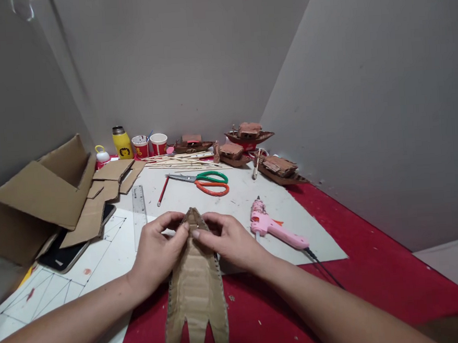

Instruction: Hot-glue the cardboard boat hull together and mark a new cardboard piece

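Note:
A long cut cardboard piece (197, 283) rises toward me from the red table, its far end narrowed to a point and its near end split into strips. My left hand (159, 244) grips the left edge near that point, thumb on the inner face and fingers behind. On the opposite edge, my right hand (229, 239) pinches the cardboard the same way. The two thumbs lie close together just below the tip. Fingers behind the cardboard are partly hidden. Right of my hands lies a pink glue gun (275, 225) with its cord trailing off.
Scissors (202, 181), a red pencil (163, 192) and a clear ruler (139, 209) lie beyond my hands. Behind them are thin sticks (185, 161) and several brown model boats (279, 168). At left, a cardboard box (38, 195) and scraps (94, 212) partly cover a phone (68, 253).

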The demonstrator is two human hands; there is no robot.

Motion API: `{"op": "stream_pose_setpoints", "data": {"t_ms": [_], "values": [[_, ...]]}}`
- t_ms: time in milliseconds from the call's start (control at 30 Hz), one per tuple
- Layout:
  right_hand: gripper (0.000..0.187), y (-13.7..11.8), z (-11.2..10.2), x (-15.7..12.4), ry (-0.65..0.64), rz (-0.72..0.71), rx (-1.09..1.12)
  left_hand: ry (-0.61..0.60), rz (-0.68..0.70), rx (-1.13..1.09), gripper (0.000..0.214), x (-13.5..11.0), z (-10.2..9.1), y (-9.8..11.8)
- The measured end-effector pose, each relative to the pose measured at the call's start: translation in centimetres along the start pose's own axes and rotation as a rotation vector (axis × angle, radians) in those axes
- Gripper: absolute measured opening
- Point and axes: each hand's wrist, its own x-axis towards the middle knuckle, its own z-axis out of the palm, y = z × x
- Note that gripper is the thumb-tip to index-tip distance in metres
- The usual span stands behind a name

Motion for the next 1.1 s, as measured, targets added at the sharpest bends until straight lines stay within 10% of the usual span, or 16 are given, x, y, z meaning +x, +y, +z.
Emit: {"op": "stream_pose_setpoints", "data": {"t_ms": [767, 1100], "values": [[0.024, 0.0, 0.8, -1.4, 0.200, -0.321, -0.137, -0.007, 0.155, 0.101, 0.016, -1.3, 0.4, 0.5], [0.018, -0.5, 0.8, -1.1, 0.228, -0.129, 0.075, 0.009, 0.098, 0.061, 0.005, -1.2, 0.4, 0.2]]}}
